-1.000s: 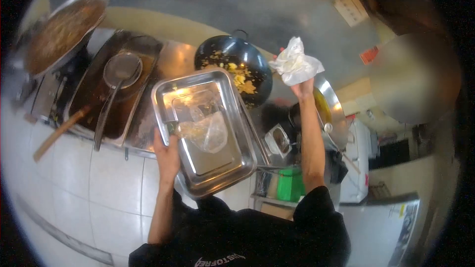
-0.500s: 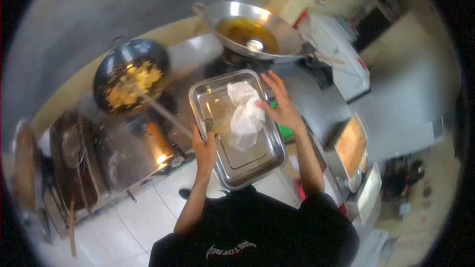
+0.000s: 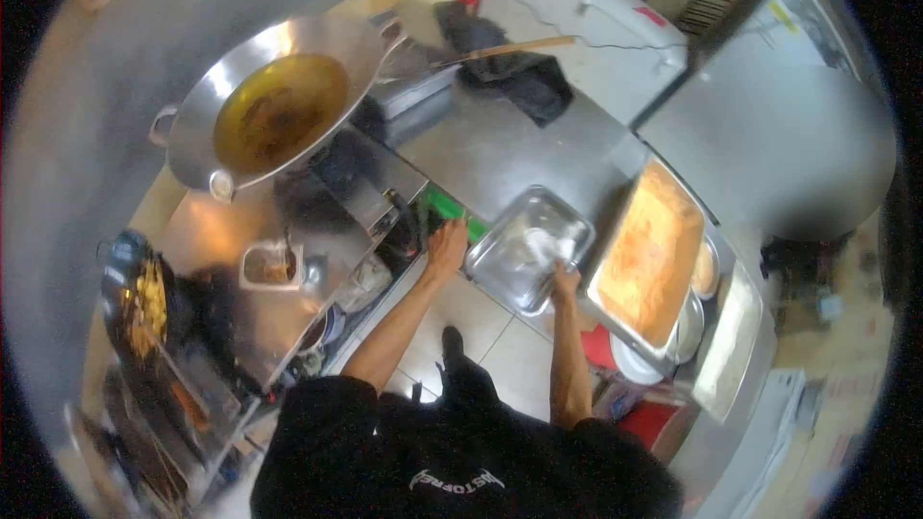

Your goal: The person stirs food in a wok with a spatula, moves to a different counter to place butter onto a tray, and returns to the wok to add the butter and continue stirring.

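Observation:
A rectangular steel tray (image 3: 495, 274) lies at the edge of the steel counter, tilted in my view. Crumpled white plastic (image 3: 543, 248) is inside it. My right hand (image 3: 566, 284) is closed around the tray's near right rim. To the left of the tray, apart from it, my left hand (image 3: 447, 248) reaches to a bright green object (image 3: 444, 202) at the counter edge. The left fingers are blurred and overlap the green object, so I cannot tell whether they grip it.
A large wok of oil (image 3: 284, 111) stands at upper left, a smaller wok with yellow food (image 3: 144, 303) at far left. A deep pan of orange-brown crumbs (image 3: 649, 259) sits right of the tray. Dark cloth (image 3: 524, 82) and a small steel container (image 3: 271, 264) lie on the counters.
My view has turned right, away from the smaller wok. The tray has gone from in front of my body to the counter edge. My left hand has let go of it; my right hand now grips its rim.

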`<move>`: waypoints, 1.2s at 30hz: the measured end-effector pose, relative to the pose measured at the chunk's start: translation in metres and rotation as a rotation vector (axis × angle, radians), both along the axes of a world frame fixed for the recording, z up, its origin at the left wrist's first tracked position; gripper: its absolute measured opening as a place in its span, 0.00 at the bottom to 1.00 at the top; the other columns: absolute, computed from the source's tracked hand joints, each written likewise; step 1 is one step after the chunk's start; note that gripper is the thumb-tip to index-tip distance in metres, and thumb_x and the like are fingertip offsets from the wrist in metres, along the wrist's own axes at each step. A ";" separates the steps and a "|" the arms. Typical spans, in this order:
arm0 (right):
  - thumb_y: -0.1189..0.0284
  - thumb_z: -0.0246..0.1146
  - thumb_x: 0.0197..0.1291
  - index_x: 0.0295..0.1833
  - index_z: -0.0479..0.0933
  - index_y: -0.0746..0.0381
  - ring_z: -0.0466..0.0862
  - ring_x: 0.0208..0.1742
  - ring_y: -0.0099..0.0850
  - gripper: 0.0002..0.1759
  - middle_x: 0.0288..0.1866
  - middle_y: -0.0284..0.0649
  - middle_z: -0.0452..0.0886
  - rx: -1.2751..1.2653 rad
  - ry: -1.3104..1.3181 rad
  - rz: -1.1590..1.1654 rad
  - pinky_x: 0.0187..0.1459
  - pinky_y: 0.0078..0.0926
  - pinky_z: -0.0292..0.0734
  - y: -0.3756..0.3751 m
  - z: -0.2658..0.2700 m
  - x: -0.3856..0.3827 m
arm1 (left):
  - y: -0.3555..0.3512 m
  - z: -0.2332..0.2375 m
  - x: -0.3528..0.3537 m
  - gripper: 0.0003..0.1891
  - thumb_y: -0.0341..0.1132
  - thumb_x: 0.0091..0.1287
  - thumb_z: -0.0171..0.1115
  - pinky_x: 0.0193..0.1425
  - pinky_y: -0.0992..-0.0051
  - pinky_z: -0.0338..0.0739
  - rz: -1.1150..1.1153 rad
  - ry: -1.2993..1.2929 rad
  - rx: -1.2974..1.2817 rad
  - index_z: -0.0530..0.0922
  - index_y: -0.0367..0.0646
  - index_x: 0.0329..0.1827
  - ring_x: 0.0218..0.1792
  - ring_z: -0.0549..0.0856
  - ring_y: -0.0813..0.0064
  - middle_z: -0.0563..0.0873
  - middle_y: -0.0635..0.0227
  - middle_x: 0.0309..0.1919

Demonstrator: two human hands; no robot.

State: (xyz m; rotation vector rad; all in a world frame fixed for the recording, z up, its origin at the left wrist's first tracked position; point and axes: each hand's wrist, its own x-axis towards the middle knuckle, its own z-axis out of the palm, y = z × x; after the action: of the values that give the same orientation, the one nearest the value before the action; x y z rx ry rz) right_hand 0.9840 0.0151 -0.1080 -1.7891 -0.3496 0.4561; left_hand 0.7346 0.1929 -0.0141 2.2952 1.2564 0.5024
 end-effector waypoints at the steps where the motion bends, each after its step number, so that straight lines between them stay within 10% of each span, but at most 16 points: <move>1: 0.66 0.64 0.61 0.45 0.79 0.72 0.76 0.34 0.26 0.17 0.36 0.37 0.80 -0.352 0.034 -0.135 0.35 0.29 0.73 0.011 0.008 0.011 | 0.001 0.004 0.006 0.12 0.36 0.69 0.48 0.39 0.54 0.78 0.067 -0.195 -0.160 0.76 0.35 0.41 0.35 0.84 0.48 0.83 0.46 0.31; 5: 0.70 0.61 0.63 0.65 0.61 0.70 0.77 0.52 0.36 0.29 0.58 0.45 0.73 0.167 0.341 0.094 0.53 0.33 0.74 0.026 -0.080 0.051 | -0.016 -0.029 -0.032 0.10 0.31 0.66 0.50 0.38 0.60 0.77 0.188 -0.293 0.057 0.78 0.34 0.35 0.33 0.82 0.48 0.83 0.47 0.32; 8: 0.51 0.59 0.63 0.64 0.59 0.71 0.78 0.49 0.34 0.38 0.54 0.47 0.73 0.110 0.461 0.087 0.45 0.33 0.79 0.037 -0.037 0.007 | -0.049 -0.054 -0.093 0.07 0.33 0.66 0.55 0.31 0.71 0.74 0.604 -0.607 -0.294 0.78 0.39 0.38 0.26 0.80 0.70 0.81 0.61 0.23; 11: 0.59 0.59 0.64 0.51 0.71 0.74 0.80 0.39 0.38 0.25 0.39 0.51 0.78 -0.196 -0.348 -0.054 0.39 0.32 0.76 0.026 -0.038 -0.058 | -0.077 -0.120 -0.208 0.05 0.30 0.62 0.57 0.29 0.74 0.70 1.035 -0.767 -0.099 0.78 0.36 0.34 0.24 0.74 0.77 0.81 0.65 0.23; 14: 0.62 0.59 0.63 0.47 0.74 0.73 0.80 0.32 0.44 0.22 0.30 0.59 0.78 -0.273 -0.383 0.529 0.37 0.37 0.75 -0.031 -0.077 -0.122 | -0.081 -0.063 -0.292 0.06 0.29 0.58 0.57 0.31 0.69 0.73 1.249 -0.525 0.251 0.77 0.34 0.35 0.25 0.78 0.68 0.81 0.59 0.25; 15: 0.63 0.55 0.63 0.50 0.75 0.70 0.80 0.32 0.47 0.20 0.32 0.59 0.79 -0.640 -0.719 1.092 0.36 0.42 0.76 -0.068 -0.149 -0.132 | -0.076 -0.066 -0.320 0.07 0.30 0.58 0.57 0.32 0.67 0.74 1.264 -0.492 0.289 0.77 0.34 0.35 0.27 0.80 0.62 0.81 0.56 0.26; 19: 0.64 0.55 0.63 0.45 0.76 0.66 0.79 0.29 0.38 0.16 0.31 0.50 0.79 -1.116 0.158 1.824 0.28 0.36 0.74 -0.131 -0.165 -0.136 | -0.037 -0.168 -0.406 0.15 0.38 0.56 0.61 0.39 0.59 0.76 1.151 -0.296 0.102 0.77 0.35 0.40 0.34 0.82 0.50 0.83 0.50 0.31; 22: 0.64 0.54 0.62 0.41 0.76 0.63 0.78 0.26 0.32 0.13 0.31 0.44 0.79 -1.442 0.944 1.718 0.23 0.32 0.73 -0.101 -0.170 -0.150 | -0.041 -0.104 -0.403 0.25 0.45 0.59 0.62 0.52 0.57 0.73 1.184 -0.597 -0.272 0.74 0.33 0.51 0.45 0.81 0.50 0.83 0.46 0.42; 24: 0.65 0.54 0.62 0.39 0.77 0.61 0.77 0.24 0.28 0.11 0.31 0.39 0.79 -1.496 1.542 1.432 0.19 0.30 0.72 -0.050 -0.209 -0.174 | -0.067 -0.129 -0.424 0.29 0.44 0.62 0.61 0.59 0.61 0.70 0.998 -0.424 -0.062 0.68 0.31 0.59 0.52 0.78 0.53 0.80 0.45 0.49; 26: 0.61 0.53 0.66 0.40 0.75 0.62 0.78 0.29 0.27 0.15 0.35 0.40 0.79 -0.726 0.587 1.825 0.26 0.28 0.73 0.002 -0.075 -0.305 | -0.123 -0.129 -0.427 0.27 0.41 0.64 0.59 0.61 0.63 0.68 1.018 -0.388 0.111 0.67 0.30 0.59 0.54 0.77 0.53 0.79 0.46 0.50; 29: 0.53 0.50 0.69 0.40 0.73 0.64 0.79 0.29 0.25 0.23 0.31 0.40 0.79 -0.059 0.087 1.797 0.30 0.23 0.74 0.067 0.083 -0.537 | -0.236 -0.107 -0.464 0.23 0.42 0.65 0.59 0.51 0.68 0.75 0.987 -0.797 -0.411 0.71 0.36 0.58 0.46 0.81 0.60 0.81 0.53 0.45; 31: 0.47 0.50 0.67 0.38 0.74 0.63 0.78 0.24 0.25 0.27 0.26 0.38 0.79 -0.186 0.065 1.705 0.26 0.23 0.72 0.084 0.191 -0.674 | -0.308 -0.121 -0.492 0.21 0.42 0.68 0.58 0.36 0.74 0.79 0.978 -1.041 -0.615 0.72 0.42 0.59 0.36 0.83 0.72 0.83 0.64 0.42; 34: 0.48 0.55 0.64 0.39 0.76 0.69 0.80 0.27 0.35 0.29 0.28 0.43 0.80 -0.348 -0.301 1.860 0.34 0.34 0.78 0.155 0.172 -0.810 | -0.361 -0.102 -0.552 0.20 0.43 0.70 0.55 0.32 0.76 0.78 0.913 -1.111 -0.739 0.72 0.43 0.60 0.34 0.83 0.76 0.83 0.67 0.40; 36: 0.51 0.53 0.66 0.46 0.78 0.63 0.79 0.31 0.27 0.24 0.34 0.39 0.80 -0.499 0.150 1.874 0.34 0.27 0.76 0.158 0.218 -0.839 | -0.384 -0.088 -0.599 0.19 0.42 0.70 0.54 0.29 0.77 0.76 0.873 -1.169 -0.804 0.73 0.43 0.59 0.31 0.82 0.79 0.84 0.68 0.38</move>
State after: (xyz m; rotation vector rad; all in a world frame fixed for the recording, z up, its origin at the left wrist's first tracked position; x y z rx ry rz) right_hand 0.1448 0.1735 0.1095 -1.3190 -1.9116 2.0461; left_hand 0.1354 -0.1907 -0.1018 0.4728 1.3205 1.1149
